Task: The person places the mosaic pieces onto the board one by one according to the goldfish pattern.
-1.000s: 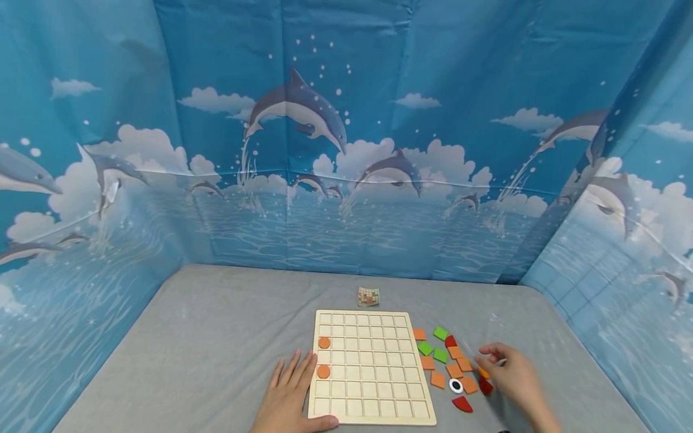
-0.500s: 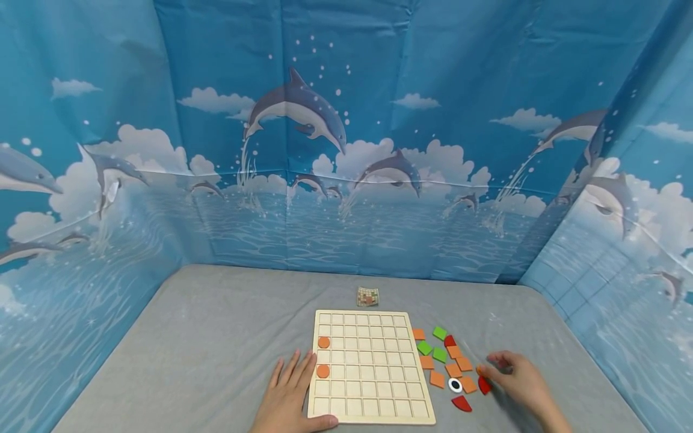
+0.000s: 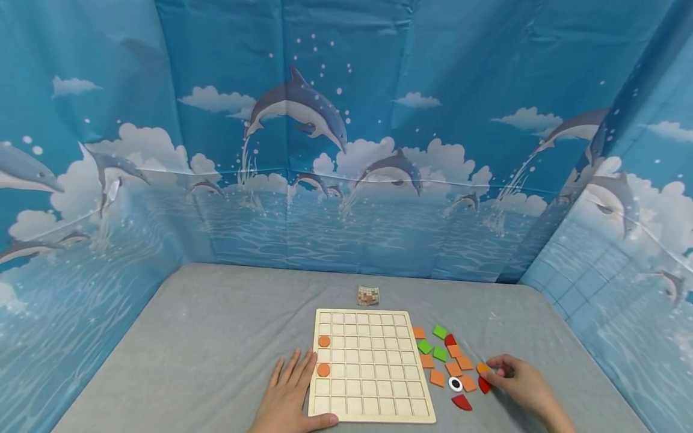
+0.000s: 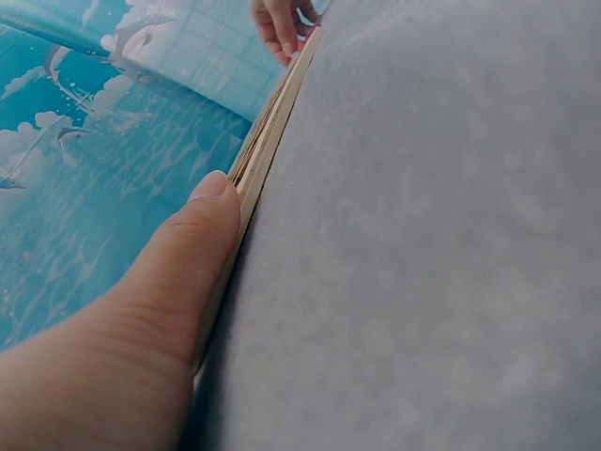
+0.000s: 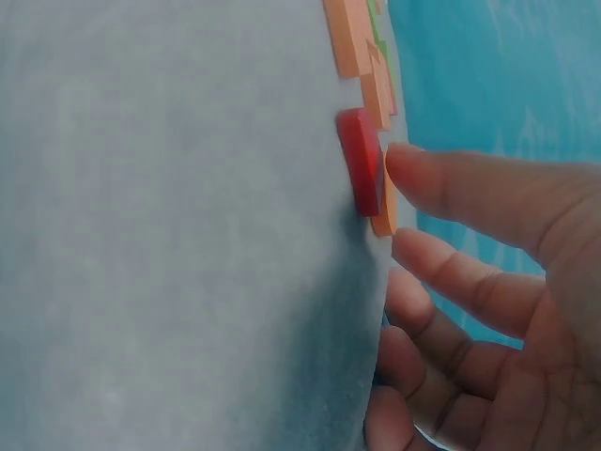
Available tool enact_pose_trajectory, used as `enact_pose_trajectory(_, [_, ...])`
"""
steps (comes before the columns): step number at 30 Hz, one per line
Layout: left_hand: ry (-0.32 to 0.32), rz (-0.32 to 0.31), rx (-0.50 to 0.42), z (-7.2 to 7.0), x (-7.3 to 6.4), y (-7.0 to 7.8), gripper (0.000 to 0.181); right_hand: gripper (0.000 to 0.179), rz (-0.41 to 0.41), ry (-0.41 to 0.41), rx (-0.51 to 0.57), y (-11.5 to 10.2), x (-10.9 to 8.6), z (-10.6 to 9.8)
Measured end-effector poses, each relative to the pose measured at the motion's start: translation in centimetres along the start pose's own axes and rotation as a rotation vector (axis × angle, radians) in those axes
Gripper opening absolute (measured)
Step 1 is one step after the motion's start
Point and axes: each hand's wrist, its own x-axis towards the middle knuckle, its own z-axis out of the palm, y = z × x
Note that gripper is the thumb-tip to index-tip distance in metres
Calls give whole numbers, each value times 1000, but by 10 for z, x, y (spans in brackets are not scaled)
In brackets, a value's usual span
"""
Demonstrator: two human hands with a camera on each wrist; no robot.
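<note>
My left hand [image 3: 287, 397] lies with spread, straight fingers at the left side of the wooden grid board [image 3: 368, 361]. Its thumb [image 4: 192, 244] presses on the board's near edge. Two orange discs [image 3: 323, 370] sit in cells of the left column. Right of the loose pieces, my right hand [image 3: 517, 382] pinches a yellow-orange rounded piece [image 3: 483, 368] between thumb and index finger, low over the cloth. A red quarter-round piece [image 5: 359, 162] lies just beside it. The other fingers of this hand are curled under, partly hidden in the head view.
Loose orange squares [image 3: 464, 363], green squares [image 3: 440, 353], more red quarter-rounds [image 3: 462, 402] and a white ring with a black centre [image 3: 455, 384] lie right of the board. A small patterned card [image 3: 368, 295] is behind it. Dolphin-print curtains [image 3: 346, 150] surround the grey-covered table [image 3: 216, 337].
My right hand has drawn slightly toward me and to the right, its thumb and index finger closing at the yellow-orange piece, which has shifted slightly. The left hand and board stay put.
</note>
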Motion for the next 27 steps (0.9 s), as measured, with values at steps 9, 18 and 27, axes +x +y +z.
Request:
enact_pose_trajectory(9, [-9, -5, 10, 0, 0, 0, 114, 30, -15, -4, -23, -3, 0, 2])
enact_pose_trajectory(18, [-6, -5, 15, 0, 0, 0, 114, 26, -27, 2, -32, -4, 0, 3])
enact_pose_trajectory(27, [-12, -7, 19, 1, 0, 0, 114, 25, -68, 32, -24, -7, -2, 4])
